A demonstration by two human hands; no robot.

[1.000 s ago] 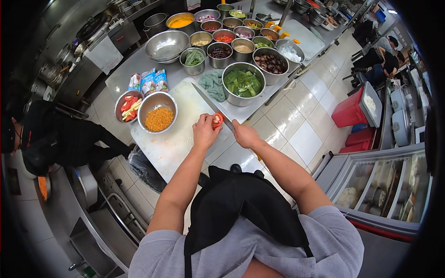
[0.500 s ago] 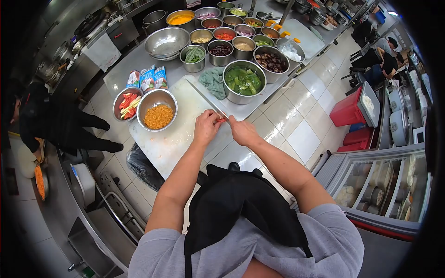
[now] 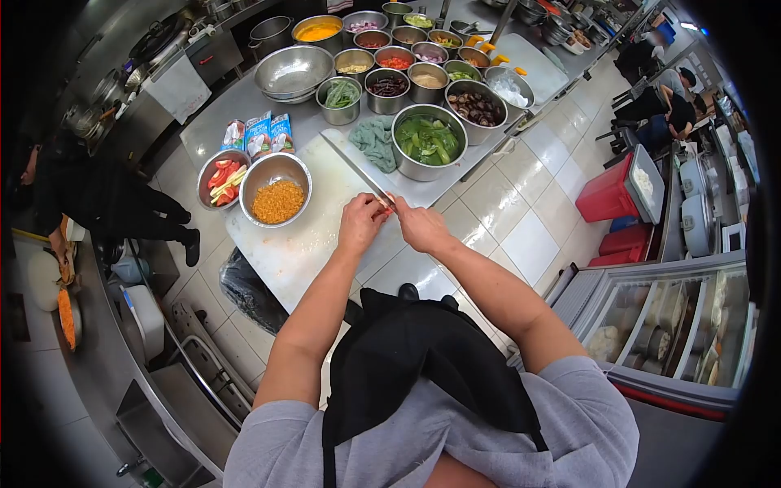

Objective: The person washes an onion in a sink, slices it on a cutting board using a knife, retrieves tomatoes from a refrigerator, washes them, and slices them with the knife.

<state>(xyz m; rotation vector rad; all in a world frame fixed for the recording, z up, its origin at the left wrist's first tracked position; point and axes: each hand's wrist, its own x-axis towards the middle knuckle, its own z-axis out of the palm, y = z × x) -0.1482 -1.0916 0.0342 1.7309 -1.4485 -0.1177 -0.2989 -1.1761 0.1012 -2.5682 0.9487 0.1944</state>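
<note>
My right hand (image 3: 425, 228) is closed round the handle of a long kitchen knife (image 3: 348, 165). Its blade points away and to the left over the white cutting board (image 3: 313, 264). Close beside it, near the board's right edge, my left hand (image 3: 363, 221) is closed in a pinch at a small red piece of food (image 3: 389, 202), mostly covered by fingers; its kind is unclear. On the board's left side sits a metal bowl (image 3: 298, 174) of orange-brown crumbly food. A green cloth (image 3: 373, 145) lies just beyond the knife.
Left of the board are a bowl of red and pale yellow pieces (image 3: 227, 180) and several blue cartons (image 3: 259, 136). A pot of green leaves in liquid (image 3: 429, 142) stands right; many ingredient containers fill the back. A person in black (image 3: 98, 191) works at the left counter.
The knife and my right hand have shifted slightly to the left, closer to my left hand. The person at the left has moved their legs a little.
</note>
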